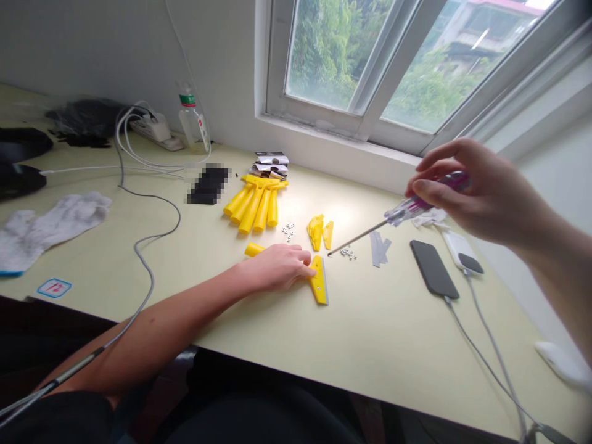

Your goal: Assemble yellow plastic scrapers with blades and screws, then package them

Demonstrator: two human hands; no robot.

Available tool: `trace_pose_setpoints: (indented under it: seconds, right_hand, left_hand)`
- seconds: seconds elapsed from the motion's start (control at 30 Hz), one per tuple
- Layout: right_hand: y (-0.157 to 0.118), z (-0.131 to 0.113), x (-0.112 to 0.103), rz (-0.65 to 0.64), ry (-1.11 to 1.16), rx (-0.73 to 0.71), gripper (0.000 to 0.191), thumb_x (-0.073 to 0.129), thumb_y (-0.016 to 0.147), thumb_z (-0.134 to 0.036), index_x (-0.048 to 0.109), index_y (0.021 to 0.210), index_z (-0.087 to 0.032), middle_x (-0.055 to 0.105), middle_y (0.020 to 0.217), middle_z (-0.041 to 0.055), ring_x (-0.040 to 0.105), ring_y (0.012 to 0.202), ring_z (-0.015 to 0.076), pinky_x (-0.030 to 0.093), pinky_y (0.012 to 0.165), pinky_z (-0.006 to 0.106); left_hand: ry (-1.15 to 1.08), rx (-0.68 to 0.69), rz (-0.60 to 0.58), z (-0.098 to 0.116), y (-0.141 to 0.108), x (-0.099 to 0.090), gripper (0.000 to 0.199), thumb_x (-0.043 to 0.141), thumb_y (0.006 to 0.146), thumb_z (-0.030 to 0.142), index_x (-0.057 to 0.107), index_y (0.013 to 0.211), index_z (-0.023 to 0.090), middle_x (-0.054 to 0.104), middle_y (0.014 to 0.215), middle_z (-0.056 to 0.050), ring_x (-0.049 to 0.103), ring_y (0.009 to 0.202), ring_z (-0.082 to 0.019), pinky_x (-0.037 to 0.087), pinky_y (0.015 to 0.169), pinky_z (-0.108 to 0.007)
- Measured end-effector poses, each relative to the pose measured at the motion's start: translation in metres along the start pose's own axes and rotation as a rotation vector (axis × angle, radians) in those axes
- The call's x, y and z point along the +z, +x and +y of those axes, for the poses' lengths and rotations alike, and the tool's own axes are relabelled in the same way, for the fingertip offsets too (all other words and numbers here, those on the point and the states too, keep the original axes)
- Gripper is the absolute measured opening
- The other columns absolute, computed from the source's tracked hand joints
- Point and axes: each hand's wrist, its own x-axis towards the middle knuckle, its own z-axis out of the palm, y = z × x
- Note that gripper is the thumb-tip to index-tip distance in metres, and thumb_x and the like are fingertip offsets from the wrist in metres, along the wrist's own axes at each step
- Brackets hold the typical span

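Well, from where I stand it all hangs on how the screwdriver's tip sits to the scraper. The right hand [478, 191] grips the screwdriver [398, 213] by its clear and purple handle, off to the right, with the shaft slanting down toward the left and the near side. Its tip is just beyond the far end of the yellow scraper [319, 287] and just left of some loose small screws [348, 253]; whether it touches the table [370, 333], I can't tell. The scraper's head has its long axis running near to far, a grey blade [325, 280] along its right edge, while the handle runs off leftward beneath the left hand [282, 268]. That left hand is much the nearer to it, fingers closed where handle meets head. Loose yellow plates [315, 232] lie farther away past the tip, and spare blades [377, 250] lie right of the screws.
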Motion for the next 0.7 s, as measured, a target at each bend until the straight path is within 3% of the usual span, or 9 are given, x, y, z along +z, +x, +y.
trace_pose_setpoints:
  seconds: [0.2,0.47,0.6,0.7]
  right_hand:
    - [0.005,0.004,0.008,0.143,0.067,0.012,0.017,0.065,0.082,-0.035,0.055,0.095,-0.029,0.066,0.080,0.0023,0.065,0.070,0.0226,0.051,0.054,0.037]
    - [0.020,0.010,0.050,-0.017,0.134,-0.002,0.016,0.061,0.085,-0.031,0.050,0.093,-0.023,0.065,0.081,0.0002,0.066,0.070,0.0169,0.051,0.062,0.032]
    - [0.014,0.017,0.041,0.073,0.150,0.023,0.015,0.062,0.083,-0.028,0.050,0.092,-0.023,0.066,0.078,-0.0002,0.065,0.066,0.0158,0.049,0.055,0.029]
    - [0.005,0.019,0.026,0.149,0.176,0.053,0.016,0.064,0.081,-0.026,0.050,0.090,-0.024,0.066,0.076,-0.0002,0.063,0.061,0.0154,0.049,0.052,0.029]
  left_hand:
    - [0.001,-0.003,0.008,0.001,0.000,-0.001,0.026,0.046,0.098,0.027,0.072,0.101,0.026,0.065,0.093,-0.004,0.057,0.079,-0.016,0.041,0.064,-0.028]
    - [-0.006,-0.008,0.033,0.001,0.000,0.000,0.023,0.049,0.096,0.025,0.071,0.101,0.026,0.065,0.091,-0.004,0.058,0.082,-0.016,0.044,0.066,-0.028]
    - [-0.093,-0.025,0.029,0.002,0.000,-0.001,0.019,0.053,0.093,0.026,0.072,0.099,0.024,0.066,0.091,-0.005,0.060,0.082,-0.017,0.046,0.070,-0.029]
    - [-0.194,-0.124,0.073,0.002,0.002,-0.007,0.021,0.052,0.093,0.024,0.071,0.101,0.020,0.068,0.096,-0.007,0.062,0.087,-0.018,0.049,0.076,-0.030]
